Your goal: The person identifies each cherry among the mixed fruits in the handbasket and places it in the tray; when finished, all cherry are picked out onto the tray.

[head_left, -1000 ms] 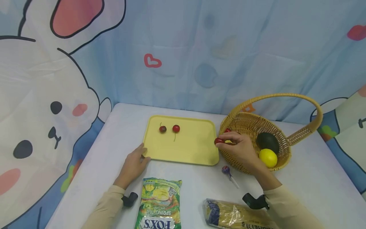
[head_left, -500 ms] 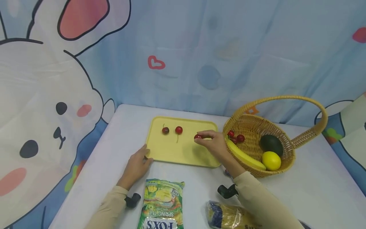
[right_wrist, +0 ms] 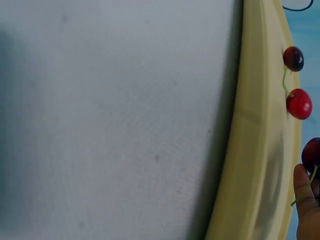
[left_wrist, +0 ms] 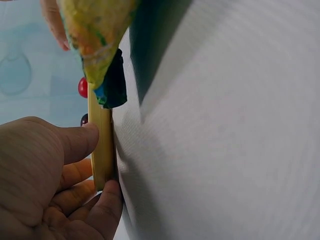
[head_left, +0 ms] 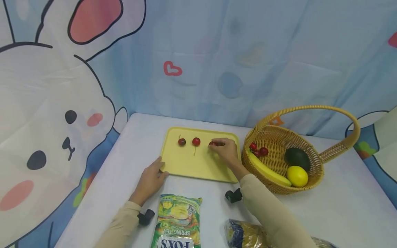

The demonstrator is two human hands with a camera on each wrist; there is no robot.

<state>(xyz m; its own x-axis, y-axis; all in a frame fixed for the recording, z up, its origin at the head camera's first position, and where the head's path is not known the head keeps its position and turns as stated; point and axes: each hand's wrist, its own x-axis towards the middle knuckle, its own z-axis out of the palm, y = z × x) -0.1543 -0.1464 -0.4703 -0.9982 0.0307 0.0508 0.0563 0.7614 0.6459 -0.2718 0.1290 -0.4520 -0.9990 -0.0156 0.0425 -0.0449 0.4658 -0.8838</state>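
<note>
A yellow tray (head_left: 186, 163) lies on the white table with two cherries on it, a dark one (head_left: 181, 142) and a brighter red one (head_left: 196, 141) with its stem toward the front. My left hand (head_left: 150, 181) grips the tray's near left corner; in the left wrist view the thumb (left_wrist: 82, 142) lies along the rim and the fingers bend round the corner. Over the tray's right part, my right hand (head_left: 226, 150) pinches a third cherry (head_left: 212, 143) between thumb and fingertips. The right wrist view shows this cherry (right_wrist: 311, 154) with its green stem hanging down.
Right of the tray stands a wicker basket (head_left: 321, 168) with a tall handle, holding a banana (head_left: 270, 172), a lemon (head_left: 297, 176), an avocado (head_left: 297, 158) and several cherries (head_left: 263, 151). A candy bag (head_left: 178, 220) and a spaghetti pack (head_left: 248, 234) lie in front.
My right hand has carried the cherry left from the basket's edge to over the tray. The left hand stays at the tray corner. The lollipop is now hidden by the right arm.
</note>
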